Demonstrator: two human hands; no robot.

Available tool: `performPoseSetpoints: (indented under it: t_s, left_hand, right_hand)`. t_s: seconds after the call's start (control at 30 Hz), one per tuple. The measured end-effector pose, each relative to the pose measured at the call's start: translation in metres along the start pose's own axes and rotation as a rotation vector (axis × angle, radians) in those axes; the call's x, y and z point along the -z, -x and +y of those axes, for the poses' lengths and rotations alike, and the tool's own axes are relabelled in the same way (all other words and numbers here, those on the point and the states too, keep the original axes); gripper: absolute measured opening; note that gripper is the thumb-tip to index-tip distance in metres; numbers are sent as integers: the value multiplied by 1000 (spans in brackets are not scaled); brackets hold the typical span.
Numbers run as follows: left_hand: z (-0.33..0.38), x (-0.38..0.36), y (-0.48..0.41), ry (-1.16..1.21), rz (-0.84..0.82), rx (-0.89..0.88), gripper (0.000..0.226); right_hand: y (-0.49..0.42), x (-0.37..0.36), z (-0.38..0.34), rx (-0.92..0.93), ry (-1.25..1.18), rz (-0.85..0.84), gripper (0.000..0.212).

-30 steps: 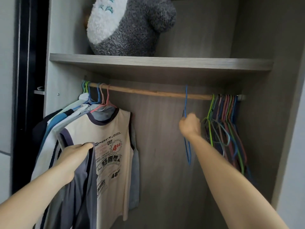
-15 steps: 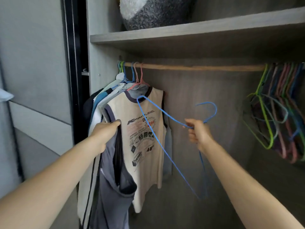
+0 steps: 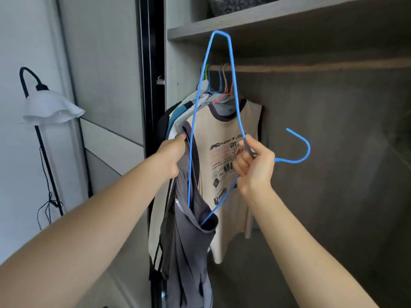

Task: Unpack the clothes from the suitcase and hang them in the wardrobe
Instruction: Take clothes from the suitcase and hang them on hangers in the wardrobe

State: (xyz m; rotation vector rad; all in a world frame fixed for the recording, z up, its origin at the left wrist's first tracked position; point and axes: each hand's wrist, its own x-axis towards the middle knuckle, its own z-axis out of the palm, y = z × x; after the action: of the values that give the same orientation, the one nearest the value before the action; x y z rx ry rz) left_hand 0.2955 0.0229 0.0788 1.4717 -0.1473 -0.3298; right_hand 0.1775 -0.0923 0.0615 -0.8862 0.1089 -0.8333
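Note:
My left hand grips a grey sleeveless top by its shoulder strap, and the cloth hangs down in front of the wardrobe. My right hand holds a blue wire hanger near its neck, the hook pointing right and one corner raised high. The hanger's lower corner is pushed into an opening of the grey top. Behind them a cream printed sleeveless shirt hangs on the wooden rail with several other garments at the rail's left end.
The wardrobe shelf runs above the rail, with a grey plush thing on it. A black door frame stands left of the opening. A floor lamp with a white shade stands at the far left by the wall.
The view has swung left, so the bunch of spare hangers is out of sight. My right hand has turned the blue hanger upright and slid its lower corner into the grey top.

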Motion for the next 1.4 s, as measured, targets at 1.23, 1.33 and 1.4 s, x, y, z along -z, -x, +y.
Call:
performPoseSetpoints:
  t_s: [1.23, 1.33, 1.4]
  left_hand:
    - [-12, 129, 6, -438, -87, 36, 22]
    - [-9, 130, 7, -659, -39, -42, 21]
    - [-7, 121, 11, -856, 46, -240, 22]
  right_hand:
    - [-21, 2, -56, -165, 1274, -661, 31]
    - [-18, 3, -55, -283, 1429, -757, 42]
    - [-16, 0, -52, -271, 1466, -788, 41]
